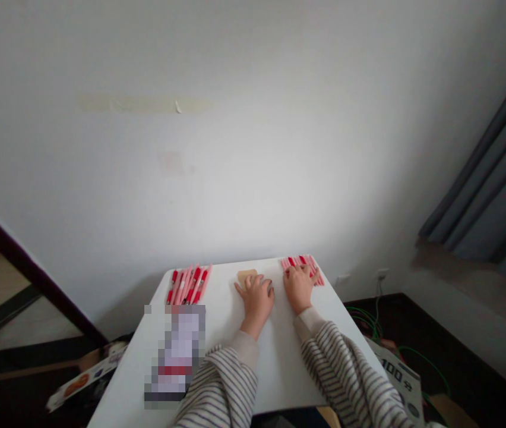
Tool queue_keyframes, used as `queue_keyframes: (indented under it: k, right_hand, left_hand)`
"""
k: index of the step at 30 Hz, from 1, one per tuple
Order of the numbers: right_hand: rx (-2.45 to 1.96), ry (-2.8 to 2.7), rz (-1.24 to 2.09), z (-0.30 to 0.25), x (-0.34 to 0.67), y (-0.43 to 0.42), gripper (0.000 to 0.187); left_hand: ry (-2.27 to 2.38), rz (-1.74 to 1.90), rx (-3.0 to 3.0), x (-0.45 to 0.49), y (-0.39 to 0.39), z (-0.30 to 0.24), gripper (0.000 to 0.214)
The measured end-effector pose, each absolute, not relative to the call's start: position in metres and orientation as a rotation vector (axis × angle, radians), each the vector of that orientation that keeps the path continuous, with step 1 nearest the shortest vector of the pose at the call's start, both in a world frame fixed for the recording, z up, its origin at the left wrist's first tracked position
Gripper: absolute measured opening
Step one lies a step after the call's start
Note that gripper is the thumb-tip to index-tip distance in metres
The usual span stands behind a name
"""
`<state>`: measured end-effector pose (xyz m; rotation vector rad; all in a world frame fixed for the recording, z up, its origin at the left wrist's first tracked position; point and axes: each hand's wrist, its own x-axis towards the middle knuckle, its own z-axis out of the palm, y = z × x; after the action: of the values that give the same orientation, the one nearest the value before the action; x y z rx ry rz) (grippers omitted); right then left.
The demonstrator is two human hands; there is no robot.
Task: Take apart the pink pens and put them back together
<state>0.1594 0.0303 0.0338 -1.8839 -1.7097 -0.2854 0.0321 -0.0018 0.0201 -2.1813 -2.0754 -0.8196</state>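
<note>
My left hand (257, 302) rests near the middle of the white table (275, 362), its fingers spread and pointing forward. Just beyond and partly under those fingers lies a small tan, flat piece (247, 275), whose kind I cannot make out. At the back right corner, my right hand (298, 289) lies over a row of pink and red pens (318, 270), fingers apart and touching them. The hand covers part of this row. Toward the back left lies another group of pink and red pens (189, 284), side by side and slightly slanted.
A pixelated, phone-shaped object (177, 353) lies at the table's left side. Behind the table rises a white wall (253, 148). A grey curtain (493, 178) hangs at right. On the floor are green cables (366, 318) and a printed box (398, 374); papers (88, 380) lie at left.
</note>
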Motion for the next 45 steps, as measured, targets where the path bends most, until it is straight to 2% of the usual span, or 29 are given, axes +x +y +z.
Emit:
queue_keyframes:
  k: [18, 25, 35, 45]
  right_hand:
    - [-1.83, -1.683, -0.321, 0.026, 0.162, 0.032, 0.025]
    - [-1.652, -1.811, -0.297, 0.022, 0.16, 0.03, 0.021]
    - [-1.412, -2.027, -0.165, 0.033, 0.127, 0.009, 0.022]
    - [-1.38, -2.15, -0.091, 0.036, 0.103, 0.008, 0.021]
  left_hand:
    - [-2.085, -0.863, -2.163, 0.029, -0.006, 0.023, 0.025]
    - [-2.073, -0.873, -2.046, 0.007, -0.012, 0.033, 0.03]
    - [-2.243, -0.644, -1.53, -0.037, -0.025, 0.054, 0.031]
    - [-2.38, -0.426, -1.271, -0.023, -0.024, 0.056, 0.033]
